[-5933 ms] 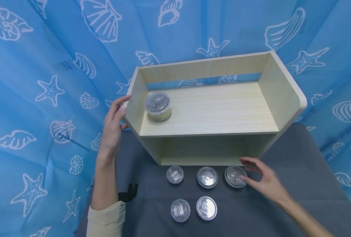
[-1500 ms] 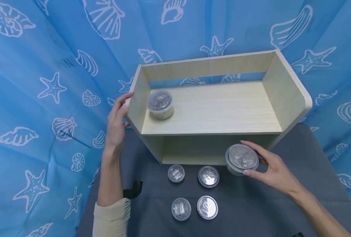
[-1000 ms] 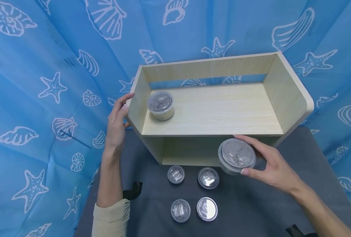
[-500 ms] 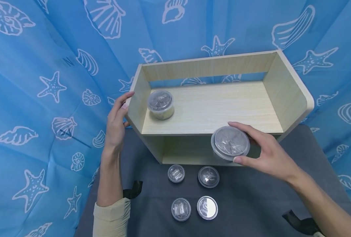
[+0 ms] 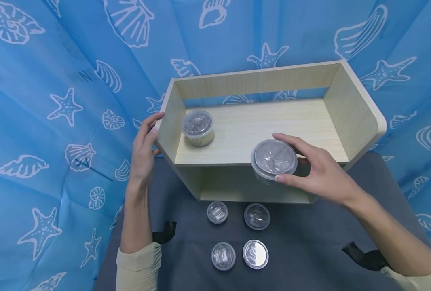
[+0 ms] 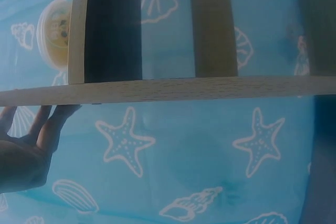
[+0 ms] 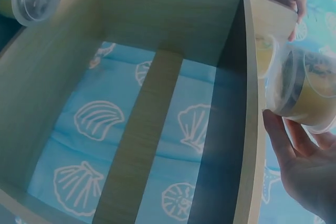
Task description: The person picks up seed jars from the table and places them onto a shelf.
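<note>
My right hand (image 5: 319,171) grips a round, clear plastic tub (image 5: 275,159) by its side, thumb near and fingers far. The right wrist view shows yellow contents in this tub (image 7: 310,87). It is held up in front of the middle board of a pale wooden shelf (image 5: 273,125), overlapping the board's front edge. My left hand (image 5: 142,149) rests its fingertips against the outer side of the shelf's left panel; the left wrist view shows those fingers (image 6: 47,127) at the panel. A similar lidded tub (image 5: 198,128) stands at the left end of the upper level.
On the dark grey cloth (image 5: 310,250) before the shelf stand several smaller lidded tubs, including a front-right one (image 5: 255,254) and a back-left one (image 5: 217,212). A blue shell-print curtain (image 5: 73,133) hangs behind and at both sides.
My right hand has taken hold of the rightmost tub from the cloth and lifted it up and leftward to the middle board's height. My left hand stays at the shelf's left panel.
</note>
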A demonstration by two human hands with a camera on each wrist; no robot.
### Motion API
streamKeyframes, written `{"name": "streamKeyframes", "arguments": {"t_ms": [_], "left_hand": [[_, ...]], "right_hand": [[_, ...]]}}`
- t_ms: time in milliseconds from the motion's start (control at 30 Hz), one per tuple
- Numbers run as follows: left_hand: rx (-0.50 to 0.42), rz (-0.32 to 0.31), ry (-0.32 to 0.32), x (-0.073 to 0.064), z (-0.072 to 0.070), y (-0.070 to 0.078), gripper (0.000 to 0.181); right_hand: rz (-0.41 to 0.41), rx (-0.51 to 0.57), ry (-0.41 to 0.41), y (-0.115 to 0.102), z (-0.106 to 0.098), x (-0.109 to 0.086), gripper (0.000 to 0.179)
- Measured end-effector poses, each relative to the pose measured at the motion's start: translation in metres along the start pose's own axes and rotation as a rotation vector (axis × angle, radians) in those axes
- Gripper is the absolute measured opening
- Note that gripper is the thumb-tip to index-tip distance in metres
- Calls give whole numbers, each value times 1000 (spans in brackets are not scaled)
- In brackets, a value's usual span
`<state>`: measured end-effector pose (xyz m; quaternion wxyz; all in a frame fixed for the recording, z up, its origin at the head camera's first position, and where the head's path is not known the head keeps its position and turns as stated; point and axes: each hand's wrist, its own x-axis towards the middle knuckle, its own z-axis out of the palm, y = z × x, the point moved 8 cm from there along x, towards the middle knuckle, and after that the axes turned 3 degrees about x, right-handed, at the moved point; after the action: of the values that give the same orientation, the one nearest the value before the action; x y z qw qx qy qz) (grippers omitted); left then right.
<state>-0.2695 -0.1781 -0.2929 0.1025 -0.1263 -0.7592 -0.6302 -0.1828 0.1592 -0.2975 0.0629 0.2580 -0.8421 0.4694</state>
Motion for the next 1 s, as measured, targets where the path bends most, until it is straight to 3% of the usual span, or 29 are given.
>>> {"name": "streamKeyframes", "arguments": {"t_ms": [333, 667, 1000], "left_hand": [[0, -3, 1, -1, 3, -2, 39], [-3, -1, -1, -1, 3, -2, 40], [-10, -5, 2, 0, 1, -1, 40]], "right_hand": [[16, 33, 11, 2, -1, 20, 81], [116, 106, 51, 7, -3, 38, 78], [156, 146, 56, 12, -1, 52, 78]]}}
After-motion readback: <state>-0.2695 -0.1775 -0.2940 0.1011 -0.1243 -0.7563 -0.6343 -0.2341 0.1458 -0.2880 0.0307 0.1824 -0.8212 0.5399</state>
